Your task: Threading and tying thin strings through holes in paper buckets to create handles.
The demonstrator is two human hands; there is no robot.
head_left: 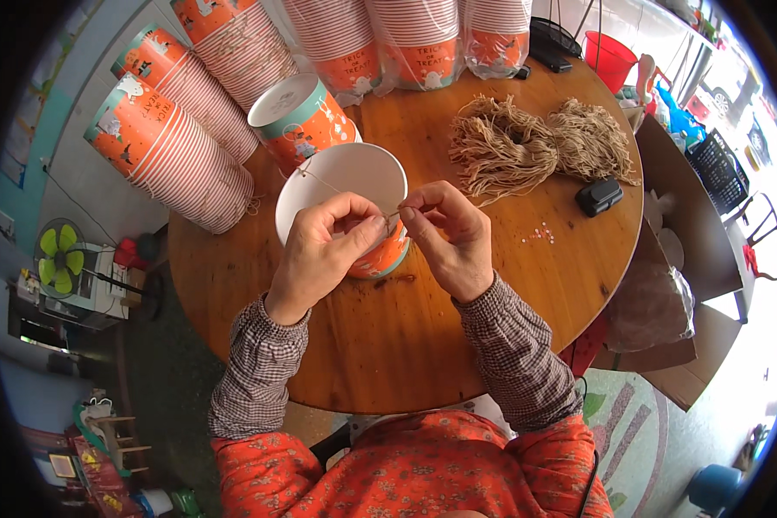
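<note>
A paper bucket (347, 171), white inside and orange with a teal base band outside, lies tilted on the round wooden table with its mouth toward me. A thin tan string (324, 183) runs from the far left of its rim across the opening. At the near right of the rim, my left hand (330, 246) pinches the string between thumb and forefinger. My right hand (453, 240) pinches the same string just to the right, its fingertips close to the left ones. Both hands partly cover the bucket's side, and the exact knot or hole is hidden.
A second orange bucket (299, 121) stands behind. Nested bucket stacks (177, 142) lean at the left; bagged stacks (414, 47) stand at the back. A bundle of tan strings (502, 145), a small black case (600, 197) and tiny pale bits (540, 234) lie right. Cardboard boxes (695, 220) adjoin the table.
</note>
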